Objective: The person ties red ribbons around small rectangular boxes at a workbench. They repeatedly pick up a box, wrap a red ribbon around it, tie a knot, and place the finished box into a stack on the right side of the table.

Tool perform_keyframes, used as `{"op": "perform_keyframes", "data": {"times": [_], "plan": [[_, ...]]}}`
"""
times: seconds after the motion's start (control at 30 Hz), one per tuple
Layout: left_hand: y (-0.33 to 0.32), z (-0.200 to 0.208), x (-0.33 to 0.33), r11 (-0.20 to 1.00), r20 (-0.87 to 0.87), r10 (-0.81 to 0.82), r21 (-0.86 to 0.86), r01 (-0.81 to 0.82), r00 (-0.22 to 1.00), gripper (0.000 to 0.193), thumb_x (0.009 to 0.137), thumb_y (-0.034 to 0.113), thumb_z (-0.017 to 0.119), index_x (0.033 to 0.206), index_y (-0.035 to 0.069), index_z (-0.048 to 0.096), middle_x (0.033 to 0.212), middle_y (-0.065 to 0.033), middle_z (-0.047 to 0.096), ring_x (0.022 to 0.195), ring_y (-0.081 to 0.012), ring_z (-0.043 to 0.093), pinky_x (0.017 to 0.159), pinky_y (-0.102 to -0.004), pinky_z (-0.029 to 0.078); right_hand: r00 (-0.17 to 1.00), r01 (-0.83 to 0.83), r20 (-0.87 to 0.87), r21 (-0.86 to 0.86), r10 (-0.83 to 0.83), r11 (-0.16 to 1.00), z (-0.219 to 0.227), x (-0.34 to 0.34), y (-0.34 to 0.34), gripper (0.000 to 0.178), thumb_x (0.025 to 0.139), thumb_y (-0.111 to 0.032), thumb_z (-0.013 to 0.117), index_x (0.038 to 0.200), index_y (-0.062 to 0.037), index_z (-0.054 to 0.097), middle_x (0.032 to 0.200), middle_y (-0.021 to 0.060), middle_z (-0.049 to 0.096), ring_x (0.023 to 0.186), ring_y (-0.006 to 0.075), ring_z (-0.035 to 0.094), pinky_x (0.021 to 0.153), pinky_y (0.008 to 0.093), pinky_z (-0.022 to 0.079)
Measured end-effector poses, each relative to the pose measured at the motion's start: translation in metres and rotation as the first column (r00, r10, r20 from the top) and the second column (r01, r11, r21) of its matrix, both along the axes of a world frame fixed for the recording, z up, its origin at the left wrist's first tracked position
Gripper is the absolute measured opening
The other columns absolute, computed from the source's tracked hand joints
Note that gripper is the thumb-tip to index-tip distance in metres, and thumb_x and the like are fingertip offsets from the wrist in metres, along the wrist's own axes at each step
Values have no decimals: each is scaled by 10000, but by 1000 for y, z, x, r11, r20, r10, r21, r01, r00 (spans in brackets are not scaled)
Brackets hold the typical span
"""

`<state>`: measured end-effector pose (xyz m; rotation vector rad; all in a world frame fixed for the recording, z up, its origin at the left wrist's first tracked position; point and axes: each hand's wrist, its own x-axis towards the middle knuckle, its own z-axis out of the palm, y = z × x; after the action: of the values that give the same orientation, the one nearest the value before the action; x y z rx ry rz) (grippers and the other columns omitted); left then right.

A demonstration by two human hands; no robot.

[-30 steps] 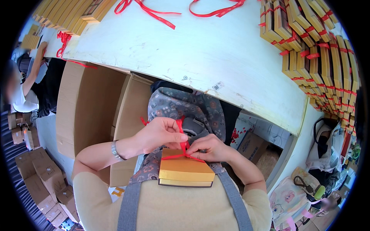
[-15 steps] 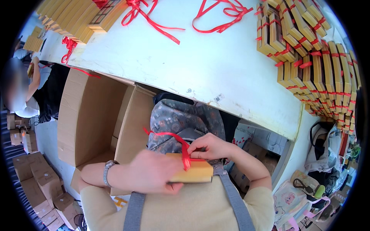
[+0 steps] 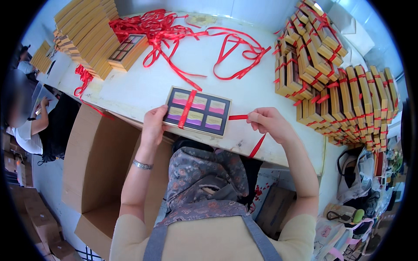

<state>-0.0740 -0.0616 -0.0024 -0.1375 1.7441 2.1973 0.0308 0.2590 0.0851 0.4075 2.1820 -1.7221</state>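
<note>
Flat box (image 3: pixel 207 112) clamped at its left end by the left hand (image 3: pixel 154 126); right hand (image 3: pixel 265 122) pinched on red ribbon (image 3: pixel 238 117).

The box lies directly right of the left grip, touching it, long axis running toward the right grip and slanting slightly toward the wearer; the left hand is nearer. The right grip stands apart from the box, the ribbon bridging the gap. Whether the box's underside touches the tabletop (image 3: pixel 257 93) cannot be told. Contents: six small packets (image 3: pixel 217 107), two rows of three, a red band (image 3: pixel 187 109) crossing between first and second columns. Below-left of the left grip: a large cardboard carton (image 3: pixel 104 169), flaps spread. Beyond the right grip: ribbon-bound boxes (image 3: pixel 355 95), piled.
</note>
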Motion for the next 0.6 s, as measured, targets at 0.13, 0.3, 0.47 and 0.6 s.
{"op": "perform_keyframes", "data": {"times": [0.13, 0.3, 0.47, 0.6], "plan": [[36, -8, 1, 950, -15, -36, -310, 30, 999, 382, 948, 334, 575, 967, -42, 643, 766, -4, 634, 645, -65, 570, 551, -224, 517, 953, -101, -219, 422, 209, 901, -23, -33, -32, 306, 891, -266, 582, 800, 11, 674, 672, 121, 648, 603, 212, 600, 594, 330, 475], [11, 7, -2, 831, -79, -73, -555, 17, 994, 376, 949, 316, 557, 1021, -46, 628, 817, -66, 676, 663, -136, 623, 607, -258, 530, 955, -134, -178, 448, 236, 884, -50, -57, -50, 312, 872, -264, 564, 791, 16, 676, 712, 207, 647, 701, 362, 641, 665, 416, 501], [-8, 10, 5, 482, -663, -276, -722, -496, 696, 315, 784, 237, 689, 998, 8, 654, 975, -111, 641, 967, -317, 608, 848, -399, 510, 952, -147, -170, 479, 256, 865, -53, -57, -52, 311, 875, -275, 570, 818, 7, 687, 704, 185, 658, 671, 344, 645, 656, 403, 508], [-8, -7, -3, 369, -591, -516, -807, -461, 620, 168, 752, 187, 724, 850, 80, 640, 1036, -24, 622, 1025, -294, 560, 859, -410, 471, 958, -186, -106, 477, 266, 859, -48, -60, -53, 306, 885, -259, 576, 842, 24, 685, 706, 135, 675, 644, 224, 663, 602, 334, 516]]}}
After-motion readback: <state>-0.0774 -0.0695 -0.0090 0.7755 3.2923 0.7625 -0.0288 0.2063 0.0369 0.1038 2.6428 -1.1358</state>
